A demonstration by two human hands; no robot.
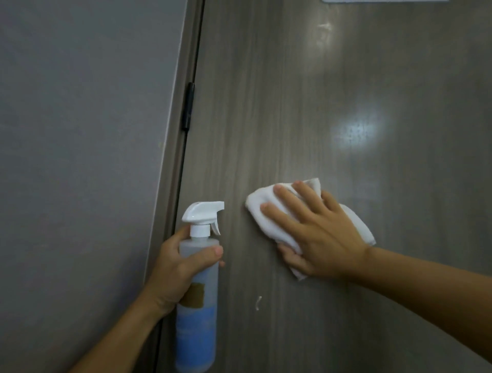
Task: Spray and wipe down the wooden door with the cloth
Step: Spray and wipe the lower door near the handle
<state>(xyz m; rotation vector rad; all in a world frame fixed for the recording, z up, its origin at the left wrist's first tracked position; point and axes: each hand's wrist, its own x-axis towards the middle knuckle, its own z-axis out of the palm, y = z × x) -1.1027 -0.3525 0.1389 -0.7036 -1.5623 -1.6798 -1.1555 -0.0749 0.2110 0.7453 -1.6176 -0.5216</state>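
The grey-brown wooden door [306,93] fills the middle and right of the view. My right hand [316,229] lies flat on a folded white cloth [259,210], pressing it against the door. My left hand [175,269] grips a clear spray bottle [198,319] with a white trigger head, held upright near the door's hinge edge, nozzle pointing right. My fingers are around the bottle's neck, off the trigger. A wet sheen with droplets [356,130] shows on the door above the cloth.
A grey wall [80,133] takes up the left. A black hinge [188,106] sits in the gap between frame and door. A small white mark [258,302] is on the door below the cloth. A pale plate edge [386,1] shows at the top.
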